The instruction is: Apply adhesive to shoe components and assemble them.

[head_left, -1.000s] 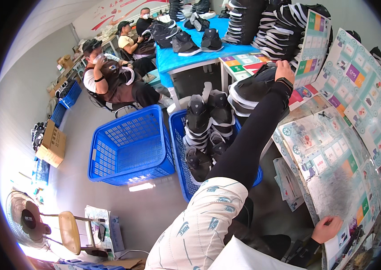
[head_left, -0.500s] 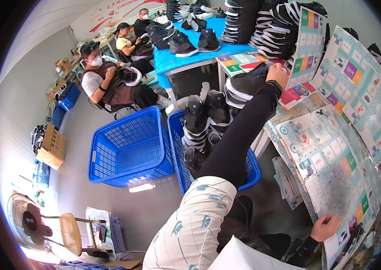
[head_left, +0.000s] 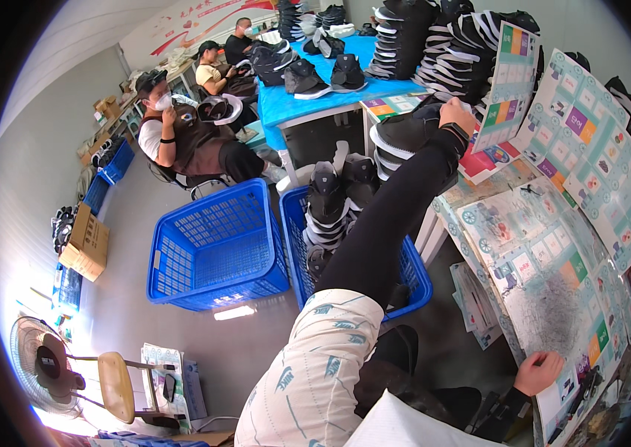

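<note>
My left arm, in a white printed oversleeve over black, stretches across to the far right. At its end my left hand [head_left: 456, 114] is closed at the back end of a black shoe [head_left: 405, 134] with a white sole, on top of a small stack; the fingertips are partly hidden. Below my left arm, paired black-and-white shoes [head_left: 325, 197] stand piled in a blue basket [head_left: 420, 287]. At the lower right my right hand [head_left: 539, 373] rests by the edge of a paper-covered worktable [head_left: 494, 223], its fingers curled in with nothing visible in them.
An empty-looking blue basket [head_left: 215, 249] stands left of the filled one. Tall shoe stacks [head_left: 402, 41] rise on a blue-covered table [head_left: 300, 108]. Upright printed boards [head_left: 591, 149] edge the worktable. A co-worker [head_left: 181, 134] sits at the left; a fan [head_left: 47, 365] stands lower left.
My left hand has shifted slightly up and left at the shoe. My right hand has hardly moved. The nearest co-worker has raised a hand and moved the shoe they hold.
</note>
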Demonstrator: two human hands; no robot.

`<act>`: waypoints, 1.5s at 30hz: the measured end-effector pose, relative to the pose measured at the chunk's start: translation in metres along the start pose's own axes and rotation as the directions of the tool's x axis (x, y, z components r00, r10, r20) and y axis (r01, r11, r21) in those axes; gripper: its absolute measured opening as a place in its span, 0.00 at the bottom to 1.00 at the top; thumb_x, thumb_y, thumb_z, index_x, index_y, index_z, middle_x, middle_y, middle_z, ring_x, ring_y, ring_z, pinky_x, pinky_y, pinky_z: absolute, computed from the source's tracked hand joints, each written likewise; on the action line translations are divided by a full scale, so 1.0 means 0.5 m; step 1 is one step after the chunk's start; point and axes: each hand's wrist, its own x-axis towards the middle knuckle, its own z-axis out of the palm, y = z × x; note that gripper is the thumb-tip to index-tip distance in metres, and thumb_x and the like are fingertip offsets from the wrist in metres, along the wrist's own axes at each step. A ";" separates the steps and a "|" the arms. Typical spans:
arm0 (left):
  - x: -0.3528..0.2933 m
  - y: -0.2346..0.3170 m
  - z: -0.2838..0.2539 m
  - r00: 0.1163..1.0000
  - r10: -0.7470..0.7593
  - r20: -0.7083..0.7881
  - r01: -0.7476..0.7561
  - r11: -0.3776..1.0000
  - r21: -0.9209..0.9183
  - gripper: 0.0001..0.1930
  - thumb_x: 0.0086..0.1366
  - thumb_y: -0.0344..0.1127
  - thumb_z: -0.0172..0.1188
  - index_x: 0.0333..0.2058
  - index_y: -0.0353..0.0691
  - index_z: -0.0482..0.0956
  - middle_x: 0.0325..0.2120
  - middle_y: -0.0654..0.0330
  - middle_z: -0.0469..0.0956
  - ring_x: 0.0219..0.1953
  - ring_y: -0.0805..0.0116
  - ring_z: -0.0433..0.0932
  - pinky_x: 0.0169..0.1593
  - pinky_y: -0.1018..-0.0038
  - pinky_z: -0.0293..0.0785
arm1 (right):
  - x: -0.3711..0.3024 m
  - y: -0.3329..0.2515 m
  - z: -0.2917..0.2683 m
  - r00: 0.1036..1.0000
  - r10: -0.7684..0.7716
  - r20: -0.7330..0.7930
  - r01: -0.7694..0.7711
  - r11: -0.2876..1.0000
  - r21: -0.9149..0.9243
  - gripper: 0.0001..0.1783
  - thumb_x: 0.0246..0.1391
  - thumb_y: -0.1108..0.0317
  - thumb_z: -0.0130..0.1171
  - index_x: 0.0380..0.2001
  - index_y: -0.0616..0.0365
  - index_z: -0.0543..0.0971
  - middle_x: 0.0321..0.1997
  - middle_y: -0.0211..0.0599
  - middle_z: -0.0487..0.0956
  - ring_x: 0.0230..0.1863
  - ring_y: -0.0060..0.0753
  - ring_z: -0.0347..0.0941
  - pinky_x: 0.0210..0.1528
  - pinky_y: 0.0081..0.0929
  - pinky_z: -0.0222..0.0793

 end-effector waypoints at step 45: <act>-1.053 -0.104 -0.340 0.728 -0.401 0.556 0.271 -0.576 -0.771 0.17 0.68 0.17 0.57 0.52 0.41 0.76 0.46 0.66 0.82 0.43 0.78 0.78 0.47 0.78 0.74 | 0.014 -0.185 -0.162 0.979 -0.009 0.204 -0.144 0.680 0.719 0.11 0.49 0.80 0.63 0.37 0.61 0.75 0.41 0.46 0.78 0.42 0.48 0.73 0.49 0.37 0.69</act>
